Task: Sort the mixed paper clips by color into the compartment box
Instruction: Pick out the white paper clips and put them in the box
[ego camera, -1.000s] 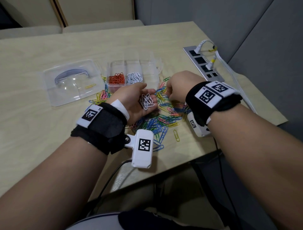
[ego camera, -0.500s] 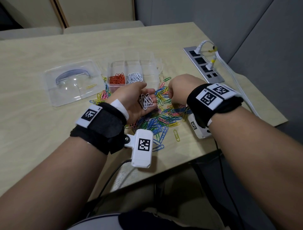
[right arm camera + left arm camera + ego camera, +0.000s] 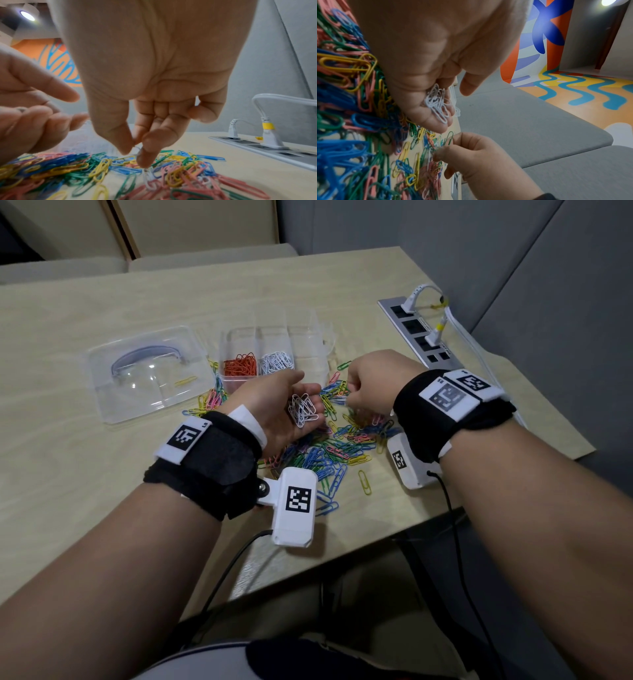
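Observation:
My left hand (image 3: 284, 405) lies palm up over the mixed pile of coloured paper clips (image 3: 335, 446), its fingers curled round a bunch of white clips (image 3: 303, 410), also seen in the left wrist view (image 3: 436, 102). Just to its right, my right hand (image 3: 354, 398) reaches down into the pile. Its thumb and forefinger pinch a white clip (image 3: 148, 175) that hangs from the fingertips (image 3: 145, 158). The clear compartment box (image 3: 308, 337) stands behind the hands, with orange clips (image 3: 239, 364) in one compartment and white clips (image 3: 275, 361) in the one beside it.
The box's clear lid (image 3: 147, 371) lies at the left with a yellow clip (image 3: 186, 380) on it. A grey power strip (image 3: 418, 333) with white plugs runs along the table's right side. The table's front edge is close below the pile.
Little differs: my right hand's fingers have shifted slightly over the pile, and my left hand has stayed put with its white clips.

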{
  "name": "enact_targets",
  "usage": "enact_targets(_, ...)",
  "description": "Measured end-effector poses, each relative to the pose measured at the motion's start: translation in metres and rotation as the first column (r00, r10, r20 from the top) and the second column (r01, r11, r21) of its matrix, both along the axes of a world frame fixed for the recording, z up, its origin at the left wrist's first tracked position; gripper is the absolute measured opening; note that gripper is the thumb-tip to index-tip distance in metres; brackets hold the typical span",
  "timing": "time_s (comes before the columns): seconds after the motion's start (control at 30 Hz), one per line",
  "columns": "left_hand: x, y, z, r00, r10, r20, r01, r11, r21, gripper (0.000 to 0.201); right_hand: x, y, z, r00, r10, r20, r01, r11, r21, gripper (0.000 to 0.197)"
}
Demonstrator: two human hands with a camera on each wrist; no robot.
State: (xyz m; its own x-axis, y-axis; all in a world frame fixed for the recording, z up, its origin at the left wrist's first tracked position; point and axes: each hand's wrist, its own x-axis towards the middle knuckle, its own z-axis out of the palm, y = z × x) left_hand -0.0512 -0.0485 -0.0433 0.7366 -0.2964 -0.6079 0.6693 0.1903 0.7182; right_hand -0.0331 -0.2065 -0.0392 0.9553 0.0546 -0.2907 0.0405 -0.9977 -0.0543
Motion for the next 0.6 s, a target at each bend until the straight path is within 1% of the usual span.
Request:
enact_targets(0.1,0.002,0.003,0.000,1.000,0.016,0.002,-0.016,1.000,-0.016,0.034,0.006,-0.006,-0.003,0.997,-0.060,0.058,0.062,0.998,-0.028,0.015)
enact_targets(0.2,0.003,0.005,-0.001,1.000,0.020,0.002,-0.020,1.000,-0.016,0.035,0.008,-0.009,-0.002,0.992,-0.110,0.059,0.114,0.990,-0.078,0.015)
enact_targets(0.3,0.003,0.005,-0.001,1.000,0.014,0.003,-0.014,1.000,-0.007,0.035,0.007,-0.005,-0.001,0.994,-0.096,0.060,0.102,0.989,-0.107,0.016)
enact_targets(0.37,0.003,0.004,-0.001,1.000,0.012,0.005,-0.012,1.000,-0.002,0.035,0.008,0.002,-0.005,0.997,-0.072,0.041,0.075,0.994,-0.081,0.012)
enact_targets(0.47,0.002,0.003,-0.001,1.000,0.009,0.004,-0.009,1.000,0.001,0.035,0.007,0.011,-0.012,0.998,-0.058,-0.020,0.056,0.995,-0.077,0.018)
enact_targets(0.53,0.001,0.003,-0.001,1.000,0.003,0.002,-0.003,1.000,0.007,0.034,0.005,0.013,-0.013,0.999,-0.046,-0.017,0.044,0.995,-0.090,0.016)
enact_targets(0.6,0.001,0.003,-0.001,1.000,0.004,-0.002,-0.004,1.000,0.011,0.035,0.003,0.013,-0.013,0.998,-0.055,-0.015,0.053,0.994,-0.097,0.022)
